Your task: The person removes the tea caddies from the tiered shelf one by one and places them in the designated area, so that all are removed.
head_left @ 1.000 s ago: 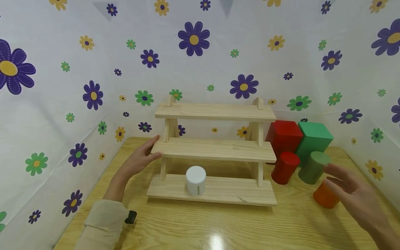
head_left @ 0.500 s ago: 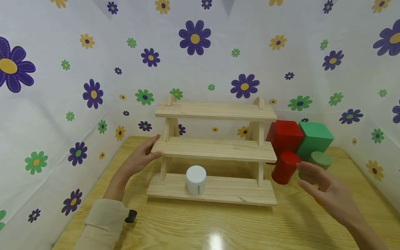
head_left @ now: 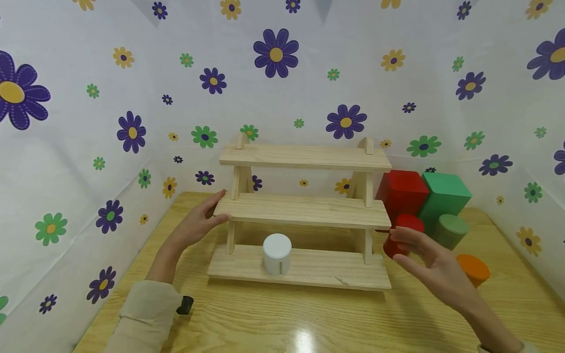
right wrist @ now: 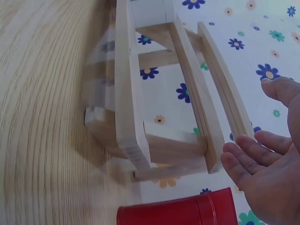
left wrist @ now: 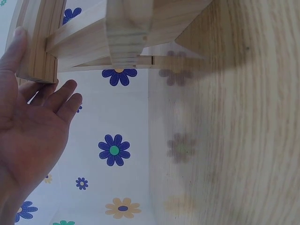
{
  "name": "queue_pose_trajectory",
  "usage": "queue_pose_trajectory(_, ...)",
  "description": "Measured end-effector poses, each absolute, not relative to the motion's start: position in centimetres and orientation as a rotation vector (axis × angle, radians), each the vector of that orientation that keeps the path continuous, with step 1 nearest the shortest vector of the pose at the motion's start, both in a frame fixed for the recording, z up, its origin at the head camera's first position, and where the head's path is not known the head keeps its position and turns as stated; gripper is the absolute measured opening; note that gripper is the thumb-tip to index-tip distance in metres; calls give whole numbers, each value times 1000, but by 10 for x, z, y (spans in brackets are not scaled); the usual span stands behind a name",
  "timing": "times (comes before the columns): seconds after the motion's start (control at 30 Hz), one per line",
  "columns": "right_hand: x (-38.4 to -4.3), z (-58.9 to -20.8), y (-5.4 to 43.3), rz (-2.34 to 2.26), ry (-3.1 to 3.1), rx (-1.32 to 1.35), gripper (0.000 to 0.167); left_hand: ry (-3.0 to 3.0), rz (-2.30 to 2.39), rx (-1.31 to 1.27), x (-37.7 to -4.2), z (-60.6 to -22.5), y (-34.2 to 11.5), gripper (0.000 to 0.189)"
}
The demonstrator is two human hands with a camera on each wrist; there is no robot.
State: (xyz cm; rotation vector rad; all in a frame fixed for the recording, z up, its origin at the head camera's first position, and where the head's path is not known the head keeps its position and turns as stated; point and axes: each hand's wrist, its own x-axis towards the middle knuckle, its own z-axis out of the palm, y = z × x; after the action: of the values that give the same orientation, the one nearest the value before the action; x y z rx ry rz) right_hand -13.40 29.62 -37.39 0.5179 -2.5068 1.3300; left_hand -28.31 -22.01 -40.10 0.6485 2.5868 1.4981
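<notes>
A three-tier wooden shelf (head_left: 300, 211) stands on the table, with a white lidded canister (head_left: 277, 252) upright on its lowest tier. My left hand (head_left: 196, 228) grips the left end of the middle tier; in the left wrist view the thumb lies on one side of the board and the fingers on the other. Nothing is in my right hand (head_left: 441, 272), which hovers, fingers apart, by the right end of that tier. Partly behind it is a red canister (head_left: 411, 223), which in the right wrist view lies below the fingers. Whether the right fingertips touch the shelf, I cannot tell.
To the right of the shelf stand a red box (head_left: 405, 182) and a green box (head_left: 447, 186). A dull green canister (head_left: 452, 228) and an orange canister (head_left: 473, 267) are in front of them. Flower-printed white cloth (head_left: 273, 98) encloses the wooden table (head_left: 247, 318).
The right hand has moved left from the orange canister, past the green one, to the red canister and the shelf's right end. The left hand keeps its hold on the shelf.
</notes>
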Motion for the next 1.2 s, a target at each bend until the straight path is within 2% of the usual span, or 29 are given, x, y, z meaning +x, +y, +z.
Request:
queue_pose_trajectory(0.57,-160,-386,245,1501,-2452,737,49,2576,1499,644,-284,-401,-220,81)
queue_pose_trajectory(1.2,-181,-398,195,1615,-2443,859,49,2577,1505,658,-285,-402,-220,81)
